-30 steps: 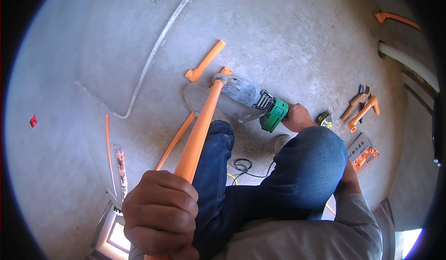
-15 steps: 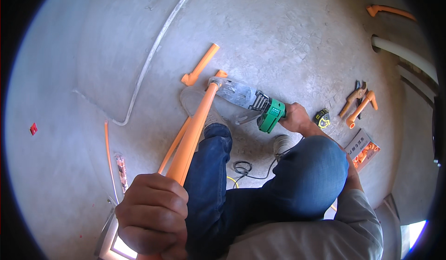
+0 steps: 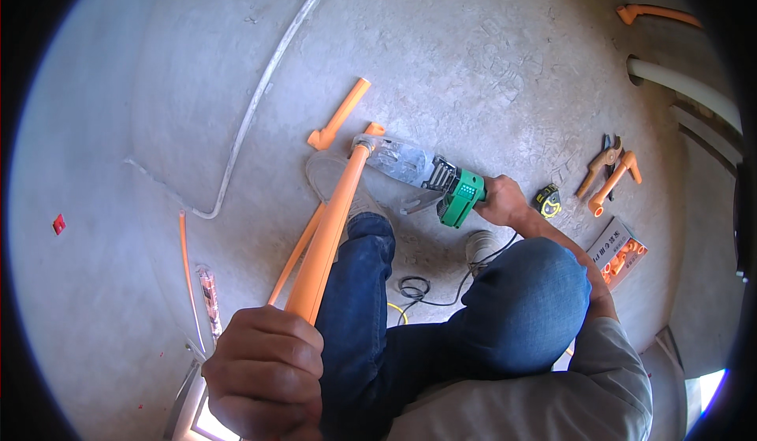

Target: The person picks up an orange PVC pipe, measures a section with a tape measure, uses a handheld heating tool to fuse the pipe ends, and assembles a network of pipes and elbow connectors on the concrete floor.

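Note:
My left hand [image 3: 268, 370] is wrapped round a long orange plastic pipe [image 3: 327, 236] close to me. The pipe slants away, and its far end meets the heating plate [image 3: 400, 161] of a green pipe welding iron [image 3: 460, 197]. Closed round the iron's rear handle is my right hand [image 3: 505, 200]. An orange fitting [image 3: 374, 128] shows on the far side of the plate, just beyond the pipe's end; how it sits on the plate is partly hidden. Under the plate's tip lies my shoe [image 3: 331, 174].
A short orange pipe with an elbow [image 3: 339, 115] lies beyond the plate. To the right are a tape measure [image 3: 547, 200], pipe cutters [image 3: 603, 165], an angled orange pipe [image 3: 615, 185] and a box of fittings [image 3: 615, 256]. A black cord [image 3: 414, 290] coils between my legs.
The pipe's far end and the tool's tip sit very slightly lower in view. Both hands keep their hold; otherwise the view has only shifted a little.

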